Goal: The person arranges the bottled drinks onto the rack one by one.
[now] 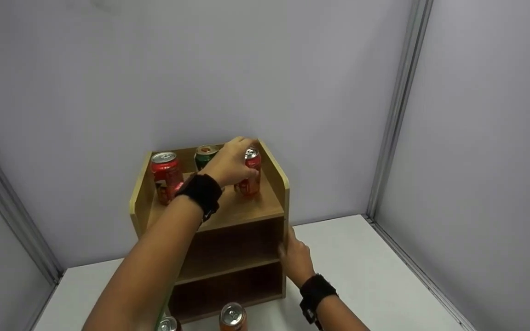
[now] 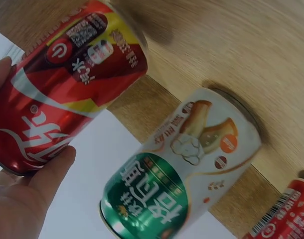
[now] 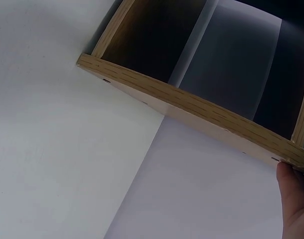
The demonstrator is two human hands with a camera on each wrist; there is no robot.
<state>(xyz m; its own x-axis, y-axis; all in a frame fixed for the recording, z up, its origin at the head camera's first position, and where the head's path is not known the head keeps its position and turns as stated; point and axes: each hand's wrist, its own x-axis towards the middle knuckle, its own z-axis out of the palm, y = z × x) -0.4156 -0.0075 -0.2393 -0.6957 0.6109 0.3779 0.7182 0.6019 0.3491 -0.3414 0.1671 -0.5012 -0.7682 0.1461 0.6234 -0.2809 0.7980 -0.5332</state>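
On top of a small wooden shelf point(image 1: 244, 209), my left hand point(image 1: 232, 163) holds a red soda can point(image 2: 75, 82) by its sides, at the right end. A white and green can point(image 2: 184, 164) stands beside it, partly hidden by the hand in the head view, where its green top point(image 1: 205, 155) shows. At the left end is another red can point(image 1: 166, 177). My right hand point(image 1: 297, 257) touches the shelf's right side panel point(image 3: 202, 117) near its front edge, one straight finger against it in the right wrist view; its other fingers are mostly hidden.
An orange can point(image 1: 233, 317) and a dark-topped can point(image 1: 169, 324) stand in front of the shelf, cut off by the frame. Two lower compartments open toward me. The shelf stands on a white table point(image 1: 338, 257), with a grey wall point(image 1: 292, 82) close behind.
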